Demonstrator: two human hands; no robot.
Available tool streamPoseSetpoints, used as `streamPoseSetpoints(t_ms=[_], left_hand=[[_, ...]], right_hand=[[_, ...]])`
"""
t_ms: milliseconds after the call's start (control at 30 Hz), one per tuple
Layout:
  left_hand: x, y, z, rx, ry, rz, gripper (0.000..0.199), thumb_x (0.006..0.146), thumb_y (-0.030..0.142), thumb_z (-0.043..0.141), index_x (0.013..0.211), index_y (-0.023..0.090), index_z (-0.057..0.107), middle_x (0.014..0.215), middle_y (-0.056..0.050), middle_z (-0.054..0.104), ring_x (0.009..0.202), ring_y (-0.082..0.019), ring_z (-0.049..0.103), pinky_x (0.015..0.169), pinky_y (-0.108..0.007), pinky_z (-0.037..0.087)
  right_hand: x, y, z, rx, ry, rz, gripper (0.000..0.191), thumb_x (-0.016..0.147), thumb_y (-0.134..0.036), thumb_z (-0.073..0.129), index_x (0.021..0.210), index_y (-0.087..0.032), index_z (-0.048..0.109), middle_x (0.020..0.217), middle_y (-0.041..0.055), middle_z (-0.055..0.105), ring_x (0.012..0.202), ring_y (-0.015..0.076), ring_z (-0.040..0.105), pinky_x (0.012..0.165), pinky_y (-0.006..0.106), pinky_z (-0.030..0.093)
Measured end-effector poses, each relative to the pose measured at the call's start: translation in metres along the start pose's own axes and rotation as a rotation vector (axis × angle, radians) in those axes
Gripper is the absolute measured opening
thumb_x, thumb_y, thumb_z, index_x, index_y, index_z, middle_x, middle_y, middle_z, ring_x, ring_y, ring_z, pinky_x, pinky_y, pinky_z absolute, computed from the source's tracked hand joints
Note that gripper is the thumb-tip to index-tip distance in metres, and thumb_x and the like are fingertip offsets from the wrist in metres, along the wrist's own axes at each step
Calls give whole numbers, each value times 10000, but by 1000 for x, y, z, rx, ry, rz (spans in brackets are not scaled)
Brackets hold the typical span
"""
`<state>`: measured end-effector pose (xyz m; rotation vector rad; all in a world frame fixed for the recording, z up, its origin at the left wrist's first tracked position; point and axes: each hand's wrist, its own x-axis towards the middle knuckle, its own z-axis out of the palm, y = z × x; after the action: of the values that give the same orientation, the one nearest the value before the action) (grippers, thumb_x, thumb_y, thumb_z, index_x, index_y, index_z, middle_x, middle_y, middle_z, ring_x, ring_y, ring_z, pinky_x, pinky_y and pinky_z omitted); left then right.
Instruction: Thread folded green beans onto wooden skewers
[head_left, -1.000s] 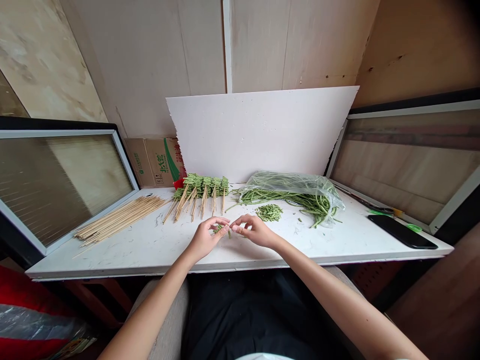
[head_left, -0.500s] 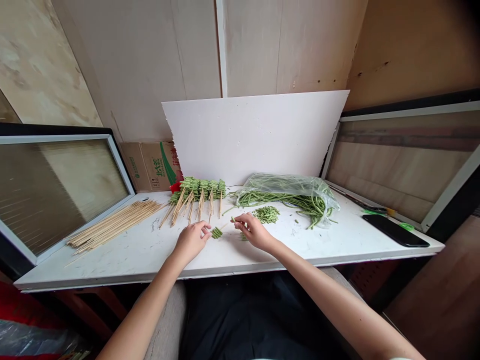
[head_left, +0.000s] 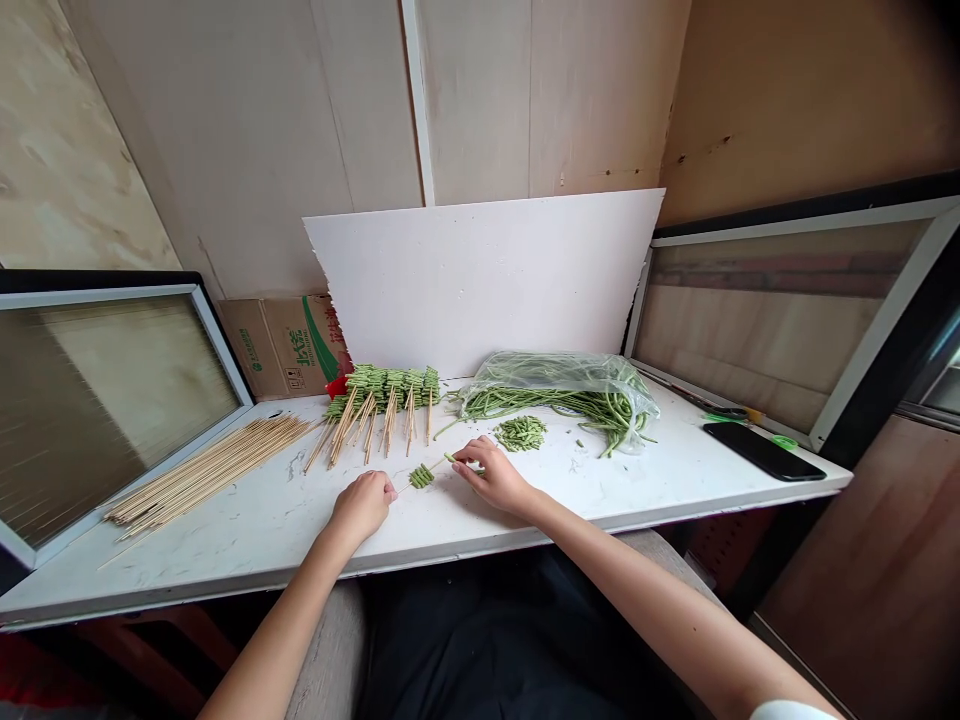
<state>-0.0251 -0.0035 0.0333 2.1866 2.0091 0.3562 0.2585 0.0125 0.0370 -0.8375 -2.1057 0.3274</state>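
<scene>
My left hand (head_left: 366, 503) is closed on the rear end of a thin bamboo skewer (head_left: 403, 489). Several short green bean pieces (head_left: 421, 477) sit side by side on that skewer, over the white table. My right hand (head_left: 491, 475) pinches one cut green bean piece (head_left: 450, 458) at the skewer's tip; whether the tip has entered it I cannot tell. More cut pieces lie partly hidden under my right hand. Just behind it is a small heap of cut bean pieces (head_left: 521, 433).
Finished bean skewers (head_left: 390, 390) are stacked at the back left, beside loose bamboo skewers (head_left: 217, 465). A clear plastic bag (head_left: 555, 372) of long green beans (head_left: 517, 402) lies at the back. A black phone (head_left: 761, 452) rests at the right, and a cardboard box (head_left: 274, 345) stands behind.
My left hand has moved back along the skewer and closed on its end. My right hand has brought a bean piece to the tip. The view has shifted slightly.
</scene>
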Motion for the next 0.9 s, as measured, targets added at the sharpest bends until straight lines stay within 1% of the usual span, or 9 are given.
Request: streamPoseSetpoints(t_ms=[200, 367, 467, 567, 633, 700, 767, 833, 900], left_hand=[[6, -11, 11, -24, -22, 18, 138, 991, 198, 485, 947, 192, 615, 1082, -126, 728, 986, -266, 673, 779, -303, 437], [17, -18, 17, -163, 88, -25, 150, 965, 109, 446, 1020, 186, 562, 1044, -135, 737, 941, -248, 689, 751, -288, 440], [21, -18, 22, -274, 162, 40, 131, 999, 169, 414, 1033, 196, 538, 903, -87, 716, 814, -221, 671, 709, -279, 438], [21, -18, 30, -390, 212, 128, 142, 1034, 282, 390, 1043, 217, 515, 793, -26, 660, 696, -193, 635, 653, -265, 432], [21, -18, 35, -426, 235, 153, 176, 1046, 335, 367, 1042, 224, 504, 787, -18, 646, 690, -190, 635, 648, -263, 436], [20, -17, 37, -419, 256, 163, 198, 1054, 363, 350, 1040, 229, 495, 798, -24, 649, 703, -195, 641, 662, -268, 444], [18, -14, 37, -381, 266, 164, 209, 1061, 378, 338, 1042, 236, 490, 807, -28, 659, 699, -201, 640, 670, -275, 447], [15, -11, 34, -315, 250, 144, 209, 1064, 373, 329, 1055, 241, 491, 819, -33, 675, 692, -208, 646, 660, -275, 442], [13, -7, 32, -243, 227, 117, 208, 1067, 366, 325, 1071, 242, 493, 849, -46, 699, 697, -216, 664, 642, -270, 430]], right_hand=[[-1, 1, 0, -32, -14, -34, 271, 1058, -381, 538, 1069, -206, 745, 943, 100, 729, 933, 252, 600, 865, 387, 470], [0, -5, 3, -76, -23, -110, 262, 1068, -354, 526, 1123, -214, 741, 948, 104, 711, 965, 251, 595, 850, 370, 481], [2, -11, 3, -70, -23, -147, 253, 1065, -348, 535, 1133, -219, 741, 950, 99, 708, 965, 246, 593, 857, 369, 481], [6, -11, -9, -38, -28, -159, 273, 1057, -387, 547, 1113, -226, 760, 932, 97, 722, 936, 248, 602, 869, 386, 481], [11, -3, -23, -1, 32, -108, 305, 1046, -440, 555, 1079, -233, 777, 918, 96, 736, 910, 253, 615, 879, 408, 482], [15, 11, -37, 61, 180, 11, 342, 1016, -507, 583, 1042, -235, 789, 917, 97, 751, 888, 261, 627, 851, 420, 491], [18, 29, -44, 174, 338, 161, 378, 958, -562, 642, 1028, -222, 792, 968, 113, 767, 883, 268, 651, 794, 409, 501], [17, 47, -42, 375, 428, 324, 447, 853, -617, 730, 991, -196, 791, 930, 120, 776, 826, 267, 681, 729, 391, 509], [13, 60, -32, 535, 427, 444, 518, 746, -659, 787, 929, -175, 785, 829, 109, 769, 772, 264, 683, 667, 366, 493]])
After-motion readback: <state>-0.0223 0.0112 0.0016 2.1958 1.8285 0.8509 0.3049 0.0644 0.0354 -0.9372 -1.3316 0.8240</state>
